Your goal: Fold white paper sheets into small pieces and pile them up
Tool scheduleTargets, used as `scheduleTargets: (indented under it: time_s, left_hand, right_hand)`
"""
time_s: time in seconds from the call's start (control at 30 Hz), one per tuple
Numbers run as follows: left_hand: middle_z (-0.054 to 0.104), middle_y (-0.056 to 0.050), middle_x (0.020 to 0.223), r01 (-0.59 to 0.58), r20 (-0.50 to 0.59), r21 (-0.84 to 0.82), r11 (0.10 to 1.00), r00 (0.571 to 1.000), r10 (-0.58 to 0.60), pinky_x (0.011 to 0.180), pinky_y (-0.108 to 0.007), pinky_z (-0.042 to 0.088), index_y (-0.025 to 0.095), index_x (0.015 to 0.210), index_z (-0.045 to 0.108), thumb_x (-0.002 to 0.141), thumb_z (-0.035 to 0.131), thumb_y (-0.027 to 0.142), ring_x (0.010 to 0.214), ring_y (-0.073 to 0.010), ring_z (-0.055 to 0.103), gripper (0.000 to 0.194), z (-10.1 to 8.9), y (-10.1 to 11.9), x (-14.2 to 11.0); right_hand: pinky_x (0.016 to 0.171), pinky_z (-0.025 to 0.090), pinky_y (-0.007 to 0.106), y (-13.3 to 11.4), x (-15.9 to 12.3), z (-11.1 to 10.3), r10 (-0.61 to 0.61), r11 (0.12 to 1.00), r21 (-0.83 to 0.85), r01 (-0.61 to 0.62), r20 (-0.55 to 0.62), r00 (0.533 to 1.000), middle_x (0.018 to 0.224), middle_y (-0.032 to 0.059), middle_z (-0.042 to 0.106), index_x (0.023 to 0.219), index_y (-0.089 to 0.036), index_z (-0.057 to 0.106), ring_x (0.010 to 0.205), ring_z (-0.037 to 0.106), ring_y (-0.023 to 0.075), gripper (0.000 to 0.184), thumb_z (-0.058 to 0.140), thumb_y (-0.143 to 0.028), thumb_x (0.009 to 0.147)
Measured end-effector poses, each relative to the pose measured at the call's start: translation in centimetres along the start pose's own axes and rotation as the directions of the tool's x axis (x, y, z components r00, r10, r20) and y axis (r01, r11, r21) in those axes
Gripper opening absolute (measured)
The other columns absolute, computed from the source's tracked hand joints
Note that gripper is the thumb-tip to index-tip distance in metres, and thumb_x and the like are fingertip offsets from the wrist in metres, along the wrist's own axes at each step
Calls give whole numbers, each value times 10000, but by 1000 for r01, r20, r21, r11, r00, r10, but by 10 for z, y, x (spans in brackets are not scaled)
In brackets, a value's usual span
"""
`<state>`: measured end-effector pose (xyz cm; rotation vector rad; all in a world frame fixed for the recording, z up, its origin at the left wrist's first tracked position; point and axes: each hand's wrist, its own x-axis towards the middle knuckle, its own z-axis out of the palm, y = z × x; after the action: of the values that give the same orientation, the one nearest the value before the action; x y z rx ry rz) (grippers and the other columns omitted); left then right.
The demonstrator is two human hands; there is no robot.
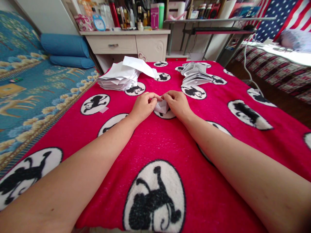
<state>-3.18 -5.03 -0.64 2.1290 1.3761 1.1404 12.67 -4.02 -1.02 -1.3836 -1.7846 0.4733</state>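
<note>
A small piece of folded white paper point(162, 107) is held between my two hands, low over the red cloth. My left hand point(145, 104) pinches its left edge, thumb against curled fingers. From the other side my right hand point(177, 103) grips the paper's upper right part, and its fingertips nearly meet those of the left. The exact shape of the fold is partly hidden by the fingers. Beyond my left hand lies a thick stack of white paper sheets point(119, 77). A smaller pile of folded papers point(196, 77) rests beyond my right hand.
The red cloth point(109, 181) with black-and-white monkey ovals covers the table. A small paper scrap point(104, 110) lies on its left part. Behind stands a white cabinet point(111, 43) crowded with bottles. A blue patterned sofa point(21, 97) is at left, and a white cable point(246, 61) hangs at right.
</note>
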Motion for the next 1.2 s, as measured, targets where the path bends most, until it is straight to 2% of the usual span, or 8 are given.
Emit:
scheduleTargets:
  time_s: [0.67, 1.2]
  left_hand:
    - [739, -42, 953, 3, 6, 0, 1000, 1000, -3, 814, -280, 483, 196, 865, 725, 812, 464, 158, 884, -175, 646, 269, 0, 0, 0]
    - [736, -60, 932, -17, -4, -11, 1000, 1000, 17, 782, -270, 468, 160, 880, 733, 811, 465, 141, 852, -169, 641, 278, 1, -2, 0]
  right_hand:
    - [619, 389, 262, -1, 1, -1, 10, 1000, -5, -10, 1, 1000, 718, 43, 638, 804, -176, 720, 688, 536, 159, 302, 447, -303, 833]
    - [605, 366, 254, -1, 1, 0, 7, 1000, 1, -7, -4, 1000, 683, 27, 614, 796, -166, 724, 643, 507, 138, 301, 453, -291, 835]
